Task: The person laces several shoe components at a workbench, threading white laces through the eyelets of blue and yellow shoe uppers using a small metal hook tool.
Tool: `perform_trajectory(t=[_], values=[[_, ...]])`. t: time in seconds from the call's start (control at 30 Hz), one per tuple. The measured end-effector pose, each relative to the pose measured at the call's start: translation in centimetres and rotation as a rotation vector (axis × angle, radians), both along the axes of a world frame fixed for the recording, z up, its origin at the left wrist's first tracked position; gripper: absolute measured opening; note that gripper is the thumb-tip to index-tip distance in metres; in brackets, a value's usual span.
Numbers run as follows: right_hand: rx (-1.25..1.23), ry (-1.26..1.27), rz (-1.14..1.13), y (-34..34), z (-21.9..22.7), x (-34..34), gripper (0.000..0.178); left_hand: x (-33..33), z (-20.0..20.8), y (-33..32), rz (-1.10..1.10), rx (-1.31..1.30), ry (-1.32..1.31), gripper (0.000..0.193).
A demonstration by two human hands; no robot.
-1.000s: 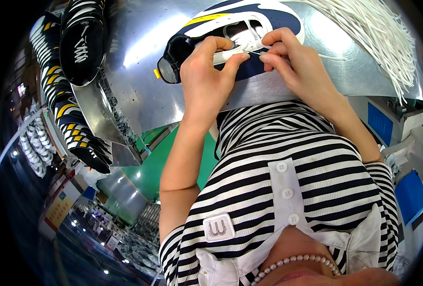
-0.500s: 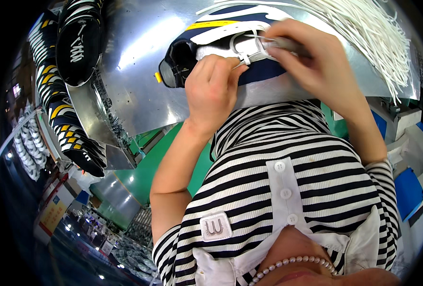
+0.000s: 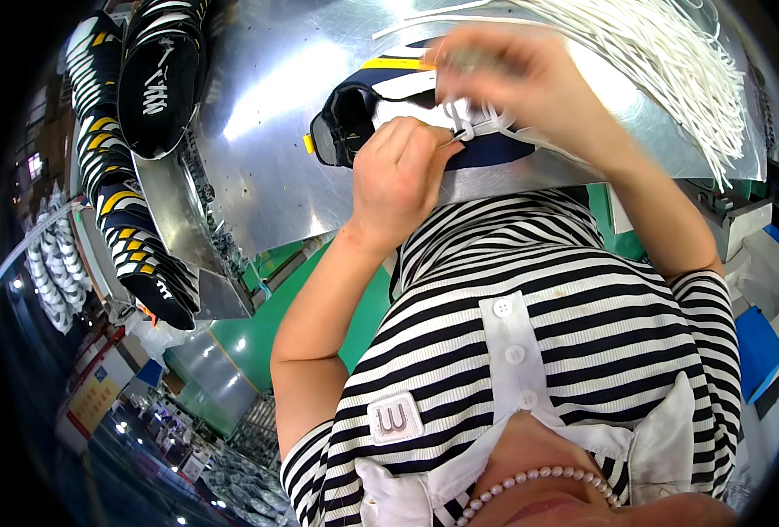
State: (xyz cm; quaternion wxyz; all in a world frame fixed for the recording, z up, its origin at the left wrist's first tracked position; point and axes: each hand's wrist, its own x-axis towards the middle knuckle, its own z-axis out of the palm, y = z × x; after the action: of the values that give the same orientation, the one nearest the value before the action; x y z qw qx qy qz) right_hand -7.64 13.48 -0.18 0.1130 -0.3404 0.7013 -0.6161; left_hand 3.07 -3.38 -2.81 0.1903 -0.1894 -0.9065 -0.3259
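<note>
A navy, white and yellow shoe lies sideways on the metal table, its dark opening toward the left. White lace runs through part of its eyelets. My left hand is closed in a pinch at the near side of the lacing, apparently on the lace; the fingertips partly hide it. Above the far eyelet row, my right hand is blurred by motion, its fingers curled round a slim tool with a greyish handle. The tool's tip cannot be made out.
A large bundle of loose white laces spreads over the table's far right. Along the left, shoes stand in stacked rows beside a metal ledge. The table's near edge meets my striped shirt.
My right hand has moved left and slightly up over the shoe, away from the near eyelets. The shoe and my left hand have shifted slightly right in the picture.
</note>
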Motion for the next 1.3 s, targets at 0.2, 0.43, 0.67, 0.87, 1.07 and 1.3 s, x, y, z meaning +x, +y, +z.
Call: perform_trajectory(t=[0.2,0.43,0.67,0.87,1.07,1.3], values=[[-0.262,-0.215,-0.054,0.3,0.7,-2.8,0.020,0.0,0.9,0.1,0.009,0.076,-0.115,0.034],[0.153,-0.322,0.106,-1.3,-0.8,-1.4,0.011,-0.9,2.7,0.5,0.369,0.589,-0.581,0.060],[0.115,-0.347,0.042,-1.3,-0.7,-0.6,0.014,-1.6,-1.1,1.5,0.560,0.504,-0.191,0.040],[0.346,-0.042,0.020,1.8,0.7,1.2,0.014,-1.6,-0.9,1.4,0.553,0.565,-0.217,0.040],[0.432,0.200,-0.019,1.3,-0.6,1.0,0.018,-1.4,-0.7,1.9,0.542,0.511,-0.230,0.039],[0.593,0.454,-0.049,-1.7,-1.5,1.3,0.022,-0.9,-0.2,2.4,0.446,0.439,-0.275,0.032]])
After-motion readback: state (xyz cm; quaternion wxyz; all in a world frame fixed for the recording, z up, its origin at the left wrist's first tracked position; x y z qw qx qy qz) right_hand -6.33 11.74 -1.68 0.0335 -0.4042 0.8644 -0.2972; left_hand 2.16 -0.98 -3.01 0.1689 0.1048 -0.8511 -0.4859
